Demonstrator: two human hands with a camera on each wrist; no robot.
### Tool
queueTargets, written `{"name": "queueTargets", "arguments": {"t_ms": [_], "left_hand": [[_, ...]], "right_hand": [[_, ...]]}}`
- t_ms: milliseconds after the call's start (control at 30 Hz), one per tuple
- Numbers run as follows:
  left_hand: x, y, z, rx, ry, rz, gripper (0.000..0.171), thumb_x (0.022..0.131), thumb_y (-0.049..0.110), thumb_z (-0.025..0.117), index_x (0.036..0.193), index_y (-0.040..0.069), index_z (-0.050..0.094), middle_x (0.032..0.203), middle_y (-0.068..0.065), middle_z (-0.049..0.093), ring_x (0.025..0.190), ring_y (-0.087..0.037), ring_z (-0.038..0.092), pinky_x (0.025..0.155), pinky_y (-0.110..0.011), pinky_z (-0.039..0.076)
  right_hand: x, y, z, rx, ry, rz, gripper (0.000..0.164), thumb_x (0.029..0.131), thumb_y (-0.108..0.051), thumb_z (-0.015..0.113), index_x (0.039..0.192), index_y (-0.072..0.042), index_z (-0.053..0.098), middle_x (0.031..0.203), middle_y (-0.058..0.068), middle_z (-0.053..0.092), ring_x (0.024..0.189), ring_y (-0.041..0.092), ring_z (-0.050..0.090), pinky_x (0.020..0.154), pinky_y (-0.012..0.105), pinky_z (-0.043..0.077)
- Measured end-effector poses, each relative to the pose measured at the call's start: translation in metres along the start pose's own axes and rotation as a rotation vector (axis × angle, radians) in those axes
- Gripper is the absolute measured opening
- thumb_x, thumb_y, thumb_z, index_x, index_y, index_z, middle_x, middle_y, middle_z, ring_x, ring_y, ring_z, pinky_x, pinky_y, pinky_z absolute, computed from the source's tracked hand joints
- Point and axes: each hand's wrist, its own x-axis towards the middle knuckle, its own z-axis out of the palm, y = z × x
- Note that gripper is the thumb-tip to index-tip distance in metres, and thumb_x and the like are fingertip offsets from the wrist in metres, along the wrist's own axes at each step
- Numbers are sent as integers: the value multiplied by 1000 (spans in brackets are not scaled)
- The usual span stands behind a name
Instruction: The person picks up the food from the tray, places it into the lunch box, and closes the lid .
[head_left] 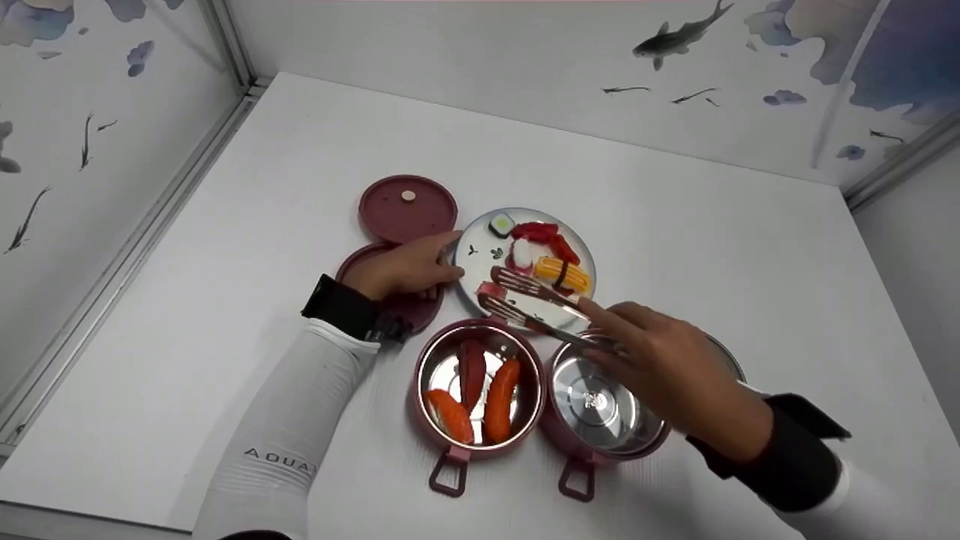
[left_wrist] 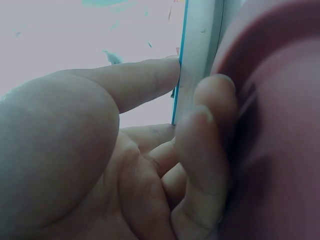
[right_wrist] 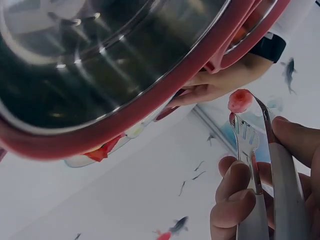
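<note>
My left hand (head_left: 409, 268) touches the left rim of a white plate (head_left: 472, 271) with a straight thumb and forefinger; its other fingers are bent beside a dark red lid (left_wrist: 280, 150). In my right hand (head_left: 660, 360) I hold a pair of serving tongs (head_left: 551, 330), their slotted tips over the plate. A small pink-red round food piece (right_wrist: 241, 100) sits at the tong tips in the right wrist view. On the plate lie a sushi roll (head_left: 502, 224), red pieces (head_left: 535, 232), a white-topped piece (head_left: 522, 253) and a yellow piece with a dark band (head_left: 561, 274).
Nearest me stands a red steel-lined pot (head_left: 420, 375) holding two orange pieces (head_left: 501, 401) and a dark red one (head_left: 472, 373). Beside it is a second pot (head_left: 596, 401), partly under my right hand. Another red lid (head_left: 407, 212) lies at the far left.
</note>
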Motion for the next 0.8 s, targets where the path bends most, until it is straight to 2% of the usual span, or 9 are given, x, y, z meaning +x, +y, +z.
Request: {"name": "queueTargets", "arguments": {"t_ms": [67, 267, 333, 533, 633, 800], "left_hand": [[-1, 0, -1, -1, 4, -7, 61, 99, 21, 58, 154, 14, 31, 75, -5, 65, 50, -11, 56, 50, -26, 48], [-2, -2, -3, 8, 9, -25, 57, 100, 21, 57, 151, 14, 34, 76, -5, 65, 50, -12, 57, 51, -26, 49], [-3, -2, -3, 9, 9, -27, 58, 100, 21, 57, 152, 14, 33, 75, -5, 65, 50, -12, 57, 51, -26, 49], [-2, -1, -2, 10, 4, -39, 66, 100, 22, 58, 157, 15, 26, 73, -4, 64, 50, -11, 56, 51, -25, 48], [-1, 0, -1, 15, 3, -36, 58, 100, 22, 58, 152, 15, 33, 74, -5, 64, 51, -11, 56, 50, -26, 48], [0, 1, 1, 9, -3, -26, 57, 100, 21, 57, 151, 15, 34, 75, -6, 65, 51, -12, 56, 51, -26, 48]], "right_hand": [[-7, -8, 0, -10, -3, -24, 63, 81, -21, 84, 140, -21, 60, 105, 3, 71, 79, 9, 69, 67, 27, 58], [-20, -24, 4, -19, -115, -17, 70, 81, -24, 84, 145, -29, 54, 109, 0, 71, 80, 8, 67, 70, 26, 59], [-21, -27, 6, -13, -133, -24, 71, 82, -24, 83, 146, -29, 52, 109, 1, 71, 82, 10, 68, 70, 27, 59], [-22, -28, 8, 24, -134, -53, 68, 84, -23, 82, 145, -26, 53, 112, 3, 71, 86, 13, 70, 69, 29, 59], [-21, -26, 10, 24, -131, -46, 67, 84, -24, 81, 145, -25, 54, 113, 3, 71, 86, 12, 69, 69, 29, 59], [-21, -20, 10, 42, -119, -18, 62, 87, -28, 79, 144, -23, 56, 115, 3, 70, 87, 12, 69, 69, 28, 59]]}}
